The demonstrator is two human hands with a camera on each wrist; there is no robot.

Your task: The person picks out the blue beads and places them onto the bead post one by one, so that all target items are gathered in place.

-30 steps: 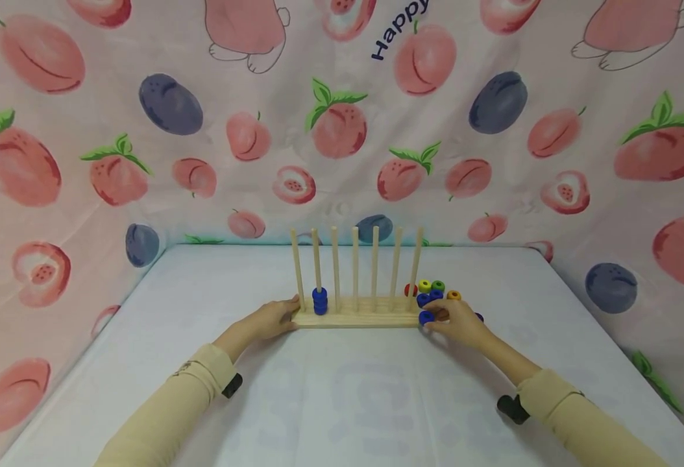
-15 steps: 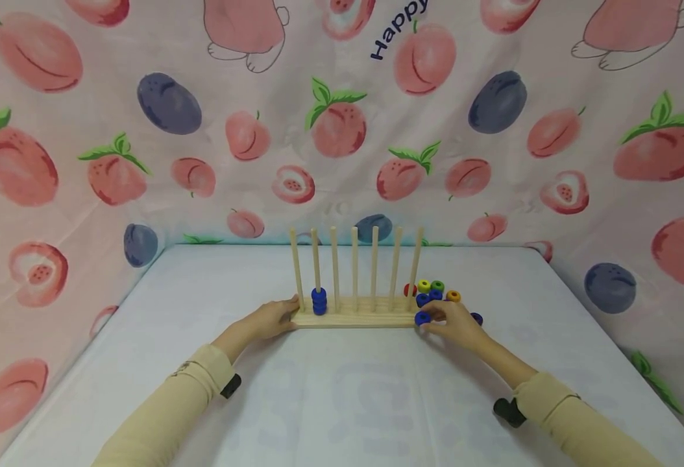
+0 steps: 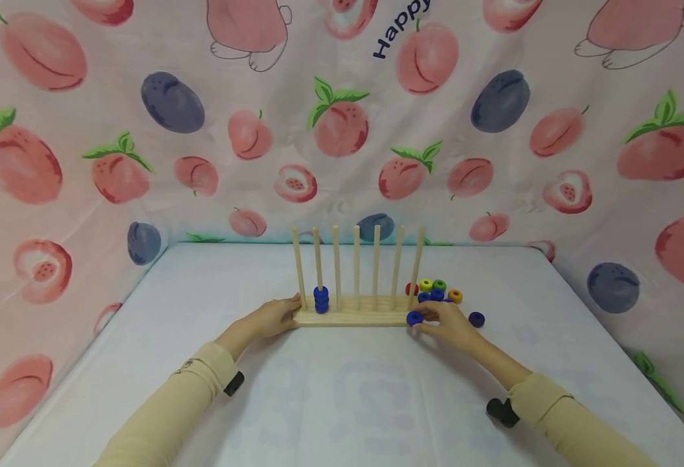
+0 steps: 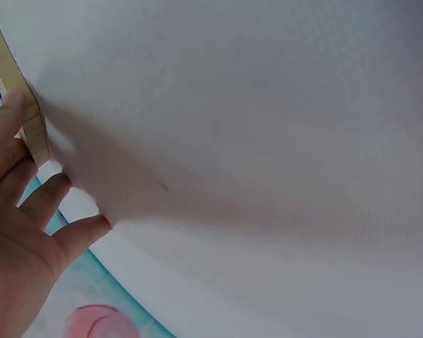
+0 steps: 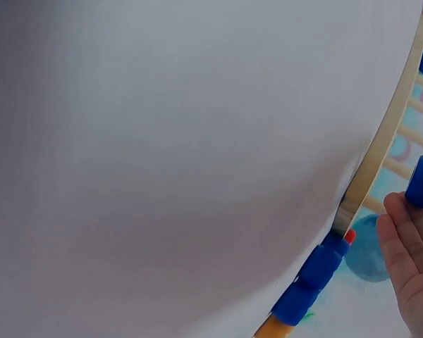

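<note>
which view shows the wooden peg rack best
The head view: the wooden peg rack shows nearly whole, with all seven pegs. The left wrist view catches only one end; the right wrist view shows its long edge and parts of some pegs.

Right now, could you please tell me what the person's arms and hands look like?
The left sleeve and right sleeve are beige, each with a wide cuff. A small black device shows beneath each cuff. The left hand and right hand are ungloved; no cables show.
</note>
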